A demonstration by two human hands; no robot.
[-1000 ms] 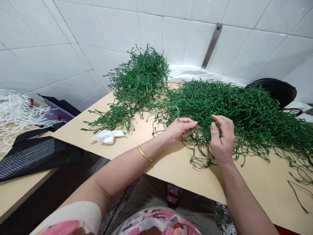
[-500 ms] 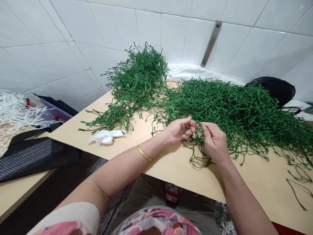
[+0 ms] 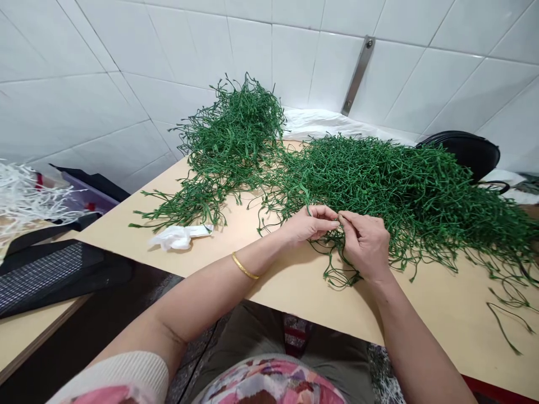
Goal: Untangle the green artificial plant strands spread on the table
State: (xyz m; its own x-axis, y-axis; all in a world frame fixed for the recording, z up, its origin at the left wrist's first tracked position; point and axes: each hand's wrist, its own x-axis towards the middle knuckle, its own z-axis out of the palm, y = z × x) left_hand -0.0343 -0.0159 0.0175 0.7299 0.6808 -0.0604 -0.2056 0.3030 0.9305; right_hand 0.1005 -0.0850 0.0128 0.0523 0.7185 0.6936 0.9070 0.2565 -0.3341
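Observation:
A large tangled mat of thin green artificial plant strands spreads over the right of the tabletop, and a taller green heap of the same strands stands to its left. My left hand and my right hand meet at the mat's near edge, fingertips together. Both pinch loose strands there, though the fingers hide the exact hold. A gold bangle circles my left wrist. A crumpled white tissue lies on the table left of my left hand, touching neither hand.
The pale wooden table meets a white tiled wall with a metal bracket. White cloth and a black round bag lie behind the strands. White shredded strips and a black mesh bag sit at left.
My hands have come closer together, with the right hand moving left until its fingertips meet the left hand's. The whole view has shifted slightly left.

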